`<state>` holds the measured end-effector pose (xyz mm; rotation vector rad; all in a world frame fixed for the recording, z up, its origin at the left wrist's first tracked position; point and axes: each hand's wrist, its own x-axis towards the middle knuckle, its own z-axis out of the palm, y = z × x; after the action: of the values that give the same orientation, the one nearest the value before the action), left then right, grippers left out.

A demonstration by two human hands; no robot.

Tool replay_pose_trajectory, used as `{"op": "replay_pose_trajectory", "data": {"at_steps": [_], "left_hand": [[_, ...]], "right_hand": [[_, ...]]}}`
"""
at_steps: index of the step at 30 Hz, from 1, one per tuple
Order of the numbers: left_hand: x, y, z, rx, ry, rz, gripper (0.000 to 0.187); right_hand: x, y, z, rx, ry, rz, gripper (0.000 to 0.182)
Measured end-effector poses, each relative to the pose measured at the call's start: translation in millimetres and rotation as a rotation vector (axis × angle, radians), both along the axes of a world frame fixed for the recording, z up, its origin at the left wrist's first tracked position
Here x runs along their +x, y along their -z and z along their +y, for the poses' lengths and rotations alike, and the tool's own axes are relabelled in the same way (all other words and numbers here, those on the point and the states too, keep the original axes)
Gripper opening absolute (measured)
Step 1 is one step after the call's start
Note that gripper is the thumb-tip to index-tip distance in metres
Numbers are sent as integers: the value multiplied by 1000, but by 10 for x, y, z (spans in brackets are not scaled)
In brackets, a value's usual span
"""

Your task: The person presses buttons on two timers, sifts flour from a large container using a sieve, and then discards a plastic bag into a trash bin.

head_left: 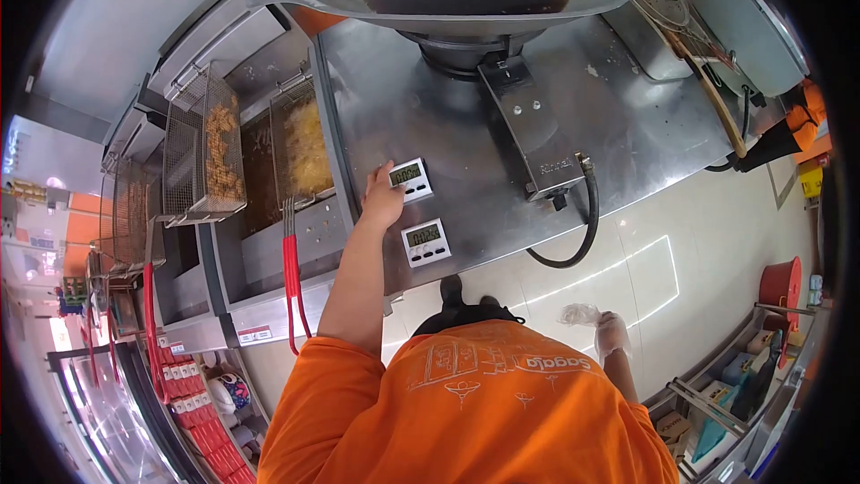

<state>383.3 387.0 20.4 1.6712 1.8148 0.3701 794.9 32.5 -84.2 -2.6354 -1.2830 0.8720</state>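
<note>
Two white digital timers lie on the steel worktop. My left hand (382, 202) is bare and closed around the left side of the upper timer (412, 179), its thumb at the buttons. Below it, nearer my body, the lower timer (426, 243) lies untouched. Both displays are lit with digits too small to read surely. My right hand (614, 335) hangs low beside my body over the floor, covered in a clear plastic glove. Its fingers are closed on crumpled clear plastic (580, 315).
A large wok (322, 2) of dark liquid sits on a burner (537, 130) with a black hose. Fryer baskets (193, 157) with fried food and red handles (292, 278) stand left. Strainers (661, 2) lie upper right, near another person's dark sleeve (770, 145).
</note>
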Motion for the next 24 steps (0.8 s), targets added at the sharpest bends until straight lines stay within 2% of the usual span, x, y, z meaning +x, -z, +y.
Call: {"op": "replay_pose_trajectory", "data": {"at_steps": [3, 10, 24], "left_hand": [[-7, 28, 14, 7, -5, -8, 53], [-2, -31, -4, -48, -35, -43, 52], [11, 12, 1, -29, -49, -53, 53]], "right_hand": [[109, 236, -123, 122, -79, -74, 6], [155, 245, -127, 88, -9, -4, 12], [322, 397, -278, 74, -60, -64, 11]]}}
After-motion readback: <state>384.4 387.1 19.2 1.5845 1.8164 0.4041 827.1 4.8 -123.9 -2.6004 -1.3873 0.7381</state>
